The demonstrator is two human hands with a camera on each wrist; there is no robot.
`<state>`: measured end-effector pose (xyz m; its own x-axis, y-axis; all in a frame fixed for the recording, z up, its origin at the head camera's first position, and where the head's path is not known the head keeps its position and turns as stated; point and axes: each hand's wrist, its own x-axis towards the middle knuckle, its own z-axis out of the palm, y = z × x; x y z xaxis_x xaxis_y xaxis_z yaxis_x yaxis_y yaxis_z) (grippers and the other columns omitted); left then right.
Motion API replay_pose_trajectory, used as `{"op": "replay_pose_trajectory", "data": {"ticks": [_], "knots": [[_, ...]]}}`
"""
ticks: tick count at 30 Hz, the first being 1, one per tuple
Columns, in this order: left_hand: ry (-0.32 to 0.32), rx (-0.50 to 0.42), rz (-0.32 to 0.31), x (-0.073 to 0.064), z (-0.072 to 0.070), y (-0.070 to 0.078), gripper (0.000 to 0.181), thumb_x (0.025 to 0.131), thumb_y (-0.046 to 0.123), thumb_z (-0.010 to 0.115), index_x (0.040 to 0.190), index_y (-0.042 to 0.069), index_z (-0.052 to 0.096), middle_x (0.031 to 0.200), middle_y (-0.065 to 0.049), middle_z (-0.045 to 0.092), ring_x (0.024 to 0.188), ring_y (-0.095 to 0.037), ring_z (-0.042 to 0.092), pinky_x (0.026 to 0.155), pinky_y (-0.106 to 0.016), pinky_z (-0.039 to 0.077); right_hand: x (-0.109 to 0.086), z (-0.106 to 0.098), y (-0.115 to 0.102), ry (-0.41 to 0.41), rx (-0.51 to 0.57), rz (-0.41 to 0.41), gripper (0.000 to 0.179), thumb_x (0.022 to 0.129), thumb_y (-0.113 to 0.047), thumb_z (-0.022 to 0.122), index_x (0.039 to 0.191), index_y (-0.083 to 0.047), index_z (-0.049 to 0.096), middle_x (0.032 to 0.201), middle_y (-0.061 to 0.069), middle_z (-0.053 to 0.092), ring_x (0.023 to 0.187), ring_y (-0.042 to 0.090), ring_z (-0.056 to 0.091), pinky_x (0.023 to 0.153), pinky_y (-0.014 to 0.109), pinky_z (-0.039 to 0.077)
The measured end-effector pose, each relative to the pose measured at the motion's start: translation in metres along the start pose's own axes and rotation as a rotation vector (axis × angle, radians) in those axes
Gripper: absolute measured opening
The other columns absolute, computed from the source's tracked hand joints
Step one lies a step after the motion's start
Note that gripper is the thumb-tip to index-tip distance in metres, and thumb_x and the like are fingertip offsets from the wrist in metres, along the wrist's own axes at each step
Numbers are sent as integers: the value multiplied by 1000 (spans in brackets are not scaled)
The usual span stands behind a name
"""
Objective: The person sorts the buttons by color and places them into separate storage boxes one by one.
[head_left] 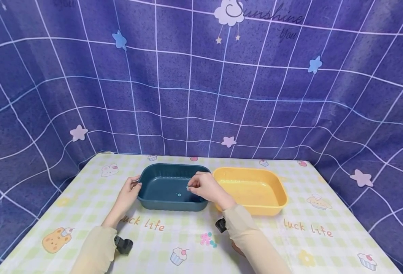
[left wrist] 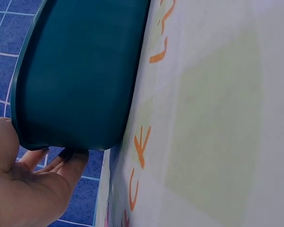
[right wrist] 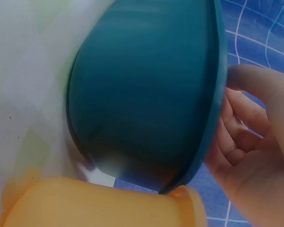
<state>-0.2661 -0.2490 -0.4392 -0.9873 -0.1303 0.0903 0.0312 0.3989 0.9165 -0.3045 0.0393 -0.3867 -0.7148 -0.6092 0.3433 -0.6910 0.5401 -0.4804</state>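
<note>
A dark teal plastic tub (head_left: 174,206) stands on the table. My left hand (head_left: 129,192) holds its left end, with thumb and fingers at the rim; the left wrist view shows the fingers (left wrist: 75,165) against the outside of the end wall. Over the right part of the tub, my right hand (head_left: 203,186) pinches a tiny light-blue bead (head_left: 188,188) between thumb and fingertips. On the tub's floor lies a small teal bead (head_left: 179,195). In the right wrist view the tub wall hides the pinching fingertips.
A yellow tub (head_left: 253,210) stands right beside the teal one, under my right wrist. Nearer me, a little cluster of pink and teal beads (head_left: 206,239) lies on the checked tablecloth (head_left: 146,247). A blue grid-patterned curtain (head_left: 201,76) hangs behind the table.
</note>
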Motion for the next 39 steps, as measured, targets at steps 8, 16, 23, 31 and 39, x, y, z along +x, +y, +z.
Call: {"op": "replay_pose_trajectory", "data": {"ticks": [8,16,23,31,39], "knots": [[-2,-20,13,-1,-1,1,45,102,14,35,143,-2,26,146,-25,32,133,-36,35,109,-49,32,6,7,3,7,2,20,6,81,-12,72,84,-7,73,75,-1,60,67,7,56,62,17,47],[12,-8,16,0,0,0,44,101,14,38,141,-1,29,147,-24,32,134,-36,34,109,-49,32,10,14,4,17,-2,40,5,81,-13,72,83,-8,73,75,-2,60,67,6,56,62,16,47],[12,-19,18,1,-1,-2,43,101,13,37,141,-1,29,148,-24,31,135,-36,34,109,-48,32,16,18,6,23,-11,51,4,81,-13,73,83,-9,73,78,-1,62,69,8,60,63,17,48],[12,-13,12,1,-1,-1,43,101,15,37,141,0,29,147,-24,33,134,-36,35,109,-49,33,20,22,9,8,-14,74,6,82,-15,72,84,-9,74,79,-1,63,70,8,61,62,15,48],[11,-17,2,0,-1,-2,44,101,15,37,142,0,29,145,-25,34,133,-36,36,108,-48,33,23,22,9,3,-16,78,7,82,-15,72,85,-9,74,81,0,64,72,8,63,63,16,49]]}}
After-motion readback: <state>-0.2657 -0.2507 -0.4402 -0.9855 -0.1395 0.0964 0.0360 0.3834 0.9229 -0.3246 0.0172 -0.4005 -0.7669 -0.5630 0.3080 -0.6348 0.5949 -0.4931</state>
